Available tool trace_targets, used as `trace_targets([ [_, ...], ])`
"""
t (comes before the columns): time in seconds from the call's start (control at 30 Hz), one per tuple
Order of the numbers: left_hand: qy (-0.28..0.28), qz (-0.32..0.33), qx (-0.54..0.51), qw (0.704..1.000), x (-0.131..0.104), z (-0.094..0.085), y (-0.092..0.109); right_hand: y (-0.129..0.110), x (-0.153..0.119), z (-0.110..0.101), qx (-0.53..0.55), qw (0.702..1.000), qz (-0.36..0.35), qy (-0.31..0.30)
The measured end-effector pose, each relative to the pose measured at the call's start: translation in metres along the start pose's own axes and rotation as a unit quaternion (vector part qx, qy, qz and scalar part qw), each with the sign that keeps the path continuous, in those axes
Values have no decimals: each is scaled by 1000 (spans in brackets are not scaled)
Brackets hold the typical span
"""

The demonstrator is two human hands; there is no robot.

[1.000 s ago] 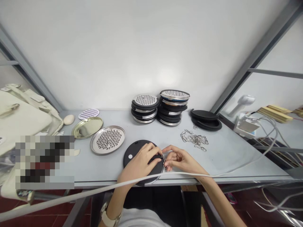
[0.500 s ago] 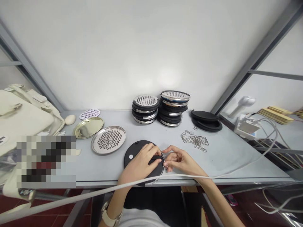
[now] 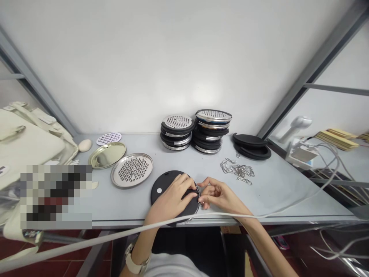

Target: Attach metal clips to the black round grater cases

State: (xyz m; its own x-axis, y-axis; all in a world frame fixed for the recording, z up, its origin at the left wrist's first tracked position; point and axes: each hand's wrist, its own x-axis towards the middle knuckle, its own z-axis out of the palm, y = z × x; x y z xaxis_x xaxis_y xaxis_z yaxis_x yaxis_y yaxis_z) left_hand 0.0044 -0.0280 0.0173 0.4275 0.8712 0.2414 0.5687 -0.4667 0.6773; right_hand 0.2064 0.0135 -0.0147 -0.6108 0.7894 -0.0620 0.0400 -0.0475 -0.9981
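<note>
A round black case [image 3: 165, 182] with a white dot lies flat at the table's front edge. My left hand [image 3: 173, 198] rests across it, thumb and fingers pinching a black strip at its right side. A small metal clip [image 3: 199, 191] stands at that strip, and my right hand [image 3: 217, 195] pinches it between thumb and fingers. Fingertips of both hands partly hide where clip and strip meet. To the right lies a loose pile of similar metal clips [image 3: 240, 170]. A round metal grater plate [image 3: 132, 170] is left of the case.
Two stacks of round graters, one left [image 3: 178, 132] and one right [image 3: 211, 130], stand by the wall. Black round covers [image 3: 252, 146] are at the right. Left are a gold-coloured disc [image 3: 107, 155] and a purple-white perforated disc [image 3: 109, 138]. A white cable [image 3: 115, 234] crosses in front of my arms.
Almost nothing differs. Both hands stay at the case's right side, and the clip between them has shifted very slightly.
</note>
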Motion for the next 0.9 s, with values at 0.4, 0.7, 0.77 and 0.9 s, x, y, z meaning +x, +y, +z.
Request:
trace_targets([
  [0.4,1,-1,-13,1000,3,0,-2,0,3,0,16,1000,6,4],
  [0.7,6,-17,-20,1000,3,0,2,-3,4,0,12,1000,17,6],
  [0.77,9,-18,-16,1000,3,0,2,-3,4,0,12,1000,17,7],
  [0.9,2,-12,-6,1000,2,0,2,-3,3,0,9,1000,16,3],
])
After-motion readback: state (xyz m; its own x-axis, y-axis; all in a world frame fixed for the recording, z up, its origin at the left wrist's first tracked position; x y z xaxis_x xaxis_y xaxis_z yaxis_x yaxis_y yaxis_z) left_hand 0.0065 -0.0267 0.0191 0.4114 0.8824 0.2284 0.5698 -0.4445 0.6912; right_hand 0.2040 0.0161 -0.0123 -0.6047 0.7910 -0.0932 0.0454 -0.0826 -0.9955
